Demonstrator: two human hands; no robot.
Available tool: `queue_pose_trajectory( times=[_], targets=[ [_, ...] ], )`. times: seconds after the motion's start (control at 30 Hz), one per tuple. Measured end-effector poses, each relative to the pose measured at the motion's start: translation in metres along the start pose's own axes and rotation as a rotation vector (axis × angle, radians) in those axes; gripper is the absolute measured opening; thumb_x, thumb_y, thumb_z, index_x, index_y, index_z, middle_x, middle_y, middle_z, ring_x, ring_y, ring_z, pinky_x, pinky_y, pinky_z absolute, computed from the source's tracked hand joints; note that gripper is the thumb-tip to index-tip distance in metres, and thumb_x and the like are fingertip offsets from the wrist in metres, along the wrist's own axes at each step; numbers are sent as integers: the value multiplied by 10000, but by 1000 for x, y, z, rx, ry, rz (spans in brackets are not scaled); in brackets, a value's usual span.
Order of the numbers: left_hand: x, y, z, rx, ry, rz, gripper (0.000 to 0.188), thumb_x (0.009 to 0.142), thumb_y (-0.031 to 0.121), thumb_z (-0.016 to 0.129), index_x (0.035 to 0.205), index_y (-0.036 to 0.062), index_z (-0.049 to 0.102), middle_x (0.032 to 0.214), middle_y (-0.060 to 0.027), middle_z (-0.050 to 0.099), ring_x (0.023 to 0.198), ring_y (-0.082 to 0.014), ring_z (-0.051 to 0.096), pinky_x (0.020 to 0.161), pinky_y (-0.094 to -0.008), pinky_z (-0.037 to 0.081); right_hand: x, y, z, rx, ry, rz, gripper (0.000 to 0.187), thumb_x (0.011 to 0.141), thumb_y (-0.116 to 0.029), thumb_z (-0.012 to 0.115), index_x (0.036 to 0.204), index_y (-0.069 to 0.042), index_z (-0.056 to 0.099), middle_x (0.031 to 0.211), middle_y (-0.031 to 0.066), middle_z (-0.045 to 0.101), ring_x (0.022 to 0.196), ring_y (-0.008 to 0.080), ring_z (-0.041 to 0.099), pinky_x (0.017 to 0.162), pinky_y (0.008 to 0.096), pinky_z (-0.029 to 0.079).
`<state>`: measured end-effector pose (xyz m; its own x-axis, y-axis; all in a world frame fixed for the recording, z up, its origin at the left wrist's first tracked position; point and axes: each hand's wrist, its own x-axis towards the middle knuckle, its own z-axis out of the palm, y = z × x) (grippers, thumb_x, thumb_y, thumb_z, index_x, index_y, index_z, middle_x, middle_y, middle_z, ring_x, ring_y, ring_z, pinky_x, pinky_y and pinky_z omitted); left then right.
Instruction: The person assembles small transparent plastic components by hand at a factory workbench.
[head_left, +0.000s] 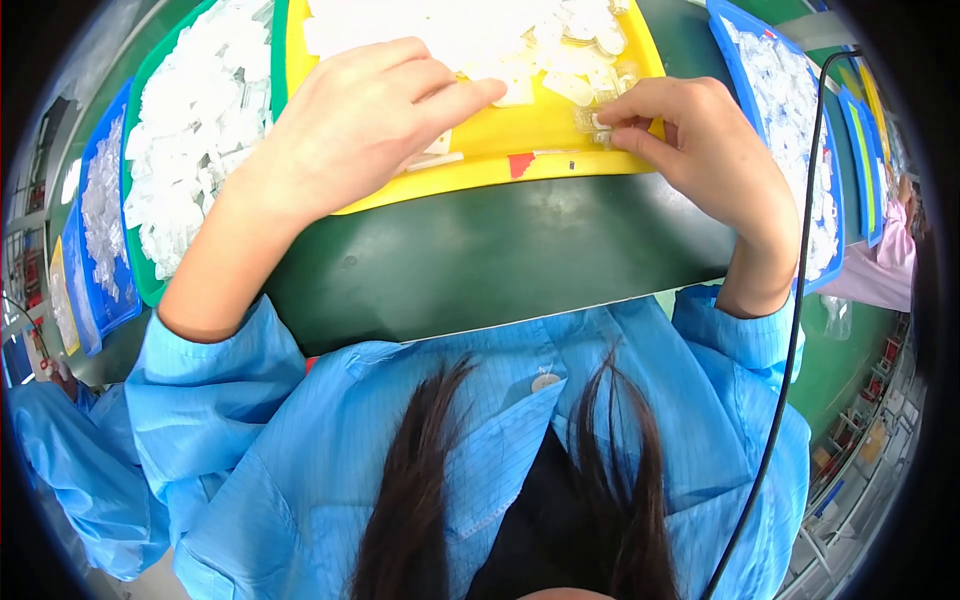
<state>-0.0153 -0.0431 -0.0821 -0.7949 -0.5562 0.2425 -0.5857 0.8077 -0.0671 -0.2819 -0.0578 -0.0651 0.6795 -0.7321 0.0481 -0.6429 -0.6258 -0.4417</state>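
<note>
Clear plastic piece [586, 120] in right fingers [645, 100], end leftward, long axis unclear.

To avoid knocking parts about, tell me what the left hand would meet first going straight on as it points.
The left hand would likely meet the nearest pale flat piece in the yellow bin; depth is unclear.

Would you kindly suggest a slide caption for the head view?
Left hand over a yellow bin of pale pieces, right hand pinching a small clear piece.
</note>
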Motion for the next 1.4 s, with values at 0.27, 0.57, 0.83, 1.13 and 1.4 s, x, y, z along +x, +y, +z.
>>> queue_pose_trajectory(
  times=[0.27,0.57,0.83,1.13,1.4],
  targets=[
    [-5,19,-4,-1308,446,-766,288,833,58,547,1119,39,569,807,-76,654,719,-105,630,606,-223,507,10,-24,15,87,26,-213,157,763,-32,620,919,-11,615,853,114,621,706,248,602,611,307,464],
    [-10,21,7,-1581,680,-805,297,799,20,572,1094,-15,568,888,-124,646,808,-158,639,736,-234,511,61,-61,20,899,139,92,230,782,-79,641,964,39,565,855,65,606,756,104,603,690,203,485],
    [-14,25,7,-1230,724,-810,225,776,13,578,994,-1,631,843,-68,660,789,-113,635,702,-220,501,65,-57,46,814,333,0,179,787,-48,646,934,34,586,849,71,633,763,102,607,692,201,481],
    [-12,29,5,-1213,648,-837,246,809,-16,580,1054,-37,586,914,-105,644,826,-143,625,753,-239,502,65,-55,50,1007,298,75,133,788,-47,647,898,14,606,826,68,633,763,108,599,698,214,473],
    [-13,30,6,-1236,647,-792,267,817,-12,572,1082,-38,576,972,-105,632,885,-143,610,783,-241,493,65,-44,53,1152,202,43,111,778,-64,662,860,1,623,773,62,629,672,99,573,637,203,461]
  ],
)
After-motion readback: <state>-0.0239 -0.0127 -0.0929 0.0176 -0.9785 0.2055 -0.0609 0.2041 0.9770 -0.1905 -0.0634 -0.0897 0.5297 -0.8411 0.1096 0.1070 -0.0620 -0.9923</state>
